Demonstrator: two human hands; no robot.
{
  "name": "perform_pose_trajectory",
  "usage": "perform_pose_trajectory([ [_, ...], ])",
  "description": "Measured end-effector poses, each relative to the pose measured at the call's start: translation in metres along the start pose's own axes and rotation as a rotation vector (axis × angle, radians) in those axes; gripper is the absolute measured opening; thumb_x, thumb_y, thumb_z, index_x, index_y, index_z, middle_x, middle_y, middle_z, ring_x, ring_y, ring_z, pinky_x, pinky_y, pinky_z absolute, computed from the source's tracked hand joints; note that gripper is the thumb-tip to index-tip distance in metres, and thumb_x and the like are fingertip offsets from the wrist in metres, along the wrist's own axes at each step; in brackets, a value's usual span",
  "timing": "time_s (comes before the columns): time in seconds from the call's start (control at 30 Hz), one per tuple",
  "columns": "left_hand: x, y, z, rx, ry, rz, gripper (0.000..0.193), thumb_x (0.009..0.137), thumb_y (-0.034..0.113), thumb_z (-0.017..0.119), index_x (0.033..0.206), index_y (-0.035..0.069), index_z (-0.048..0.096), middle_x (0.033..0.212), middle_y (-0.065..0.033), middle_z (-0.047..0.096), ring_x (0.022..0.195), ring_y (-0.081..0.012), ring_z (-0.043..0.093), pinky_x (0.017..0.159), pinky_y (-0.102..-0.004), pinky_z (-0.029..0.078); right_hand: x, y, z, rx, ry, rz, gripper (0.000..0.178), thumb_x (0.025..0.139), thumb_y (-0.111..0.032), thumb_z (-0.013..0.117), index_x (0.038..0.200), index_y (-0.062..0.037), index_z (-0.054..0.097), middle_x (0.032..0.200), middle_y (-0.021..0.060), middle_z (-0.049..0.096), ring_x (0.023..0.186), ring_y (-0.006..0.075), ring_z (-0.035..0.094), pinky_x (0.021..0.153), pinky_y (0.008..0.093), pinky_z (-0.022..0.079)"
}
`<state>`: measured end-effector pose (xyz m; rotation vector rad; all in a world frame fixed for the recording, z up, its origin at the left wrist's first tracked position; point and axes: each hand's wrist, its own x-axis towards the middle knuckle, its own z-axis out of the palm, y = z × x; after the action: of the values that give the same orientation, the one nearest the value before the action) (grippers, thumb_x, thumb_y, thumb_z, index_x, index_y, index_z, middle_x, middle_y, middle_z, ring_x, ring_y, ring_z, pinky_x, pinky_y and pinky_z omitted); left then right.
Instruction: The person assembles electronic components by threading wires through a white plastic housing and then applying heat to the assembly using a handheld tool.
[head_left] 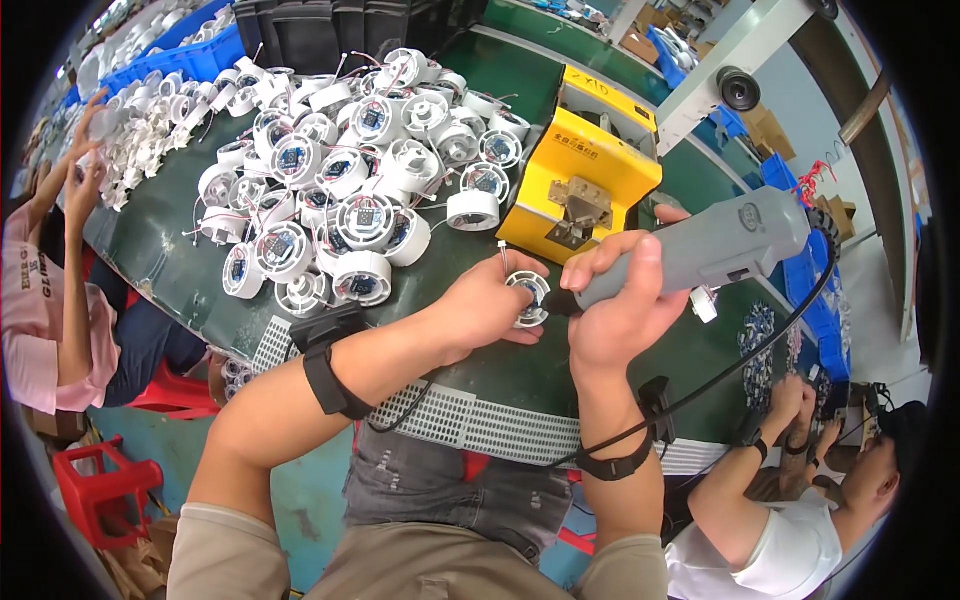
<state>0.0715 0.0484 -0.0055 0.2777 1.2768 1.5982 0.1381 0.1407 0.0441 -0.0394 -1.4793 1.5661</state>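
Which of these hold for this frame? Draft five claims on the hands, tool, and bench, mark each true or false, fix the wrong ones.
1. The right hand holds a grey handheld tool. True.
2. The grey handheld tool is cordless. False: a black cable runs from its rear end.
3. The left hand grips a round white part. True.
4. A pile of white parts lies on the green table, left of the yellow fixture. True.
5. The pile of white parts is laid out in neat rows. False: they are heaped loosely, facing different ways.
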Motion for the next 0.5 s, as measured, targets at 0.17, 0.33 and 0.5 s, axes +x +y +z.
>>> perform_pose_trajectory([
  [0.17,0.0007,-0.0001,0.0012,0.000,0.018,0.011,0.032,0.092,0.002,0.044,0.123,0.001,0.046,0.101,-0.0149,0.058,0.081,-0.0211,0.065,0.070,-0.0322,0.060,0.0012,0.0051,-0.0001,-0.030,-0.005,-0.014,0.036,0.095,-0.018,0.044,0.122,0.0021,0.035,0.064,0.0091,0.049,0.047,0.0165,0.050,0.044,0.0307,0.046],
  [0.33,-0.0001,-0.0010,-0.0016,0.002,0.014,0.023,0.032,0.092,0.001,0.043,0.123,0.001,0.046,0.101,-0.0148,0.058,0.081,-0.0208,0.065,0.071,-0.0319,0.059,0.0000,0.0045,0.0012,-0.036,-0.034,-0.022,0.036,0.094,-0.018,0.045,0.122,0.0026,0.035,0.064,0.0089,0.049,0.047,0.0164,0.050,0.044,0.0307,0.046],
  [0.5,0.0002,0.0007,0.0006,0.014,0.015,0.016,0.031,0.091,0.001,0.043,0.122,0.001,0.047,0.101,-0.0145,0.058,0.080,-0.0205,0.065,0.071,-0.0315,0.059,-0.0002,0.0035,0.0003,-0.035,-0.040,-0.021,0.036,0.094,-0.019,0.045,0.122,0.0025,0.035,0.065,0.0086,0.049,0.047,0.0162,0.050,0.045,0.0311,0.046],
])
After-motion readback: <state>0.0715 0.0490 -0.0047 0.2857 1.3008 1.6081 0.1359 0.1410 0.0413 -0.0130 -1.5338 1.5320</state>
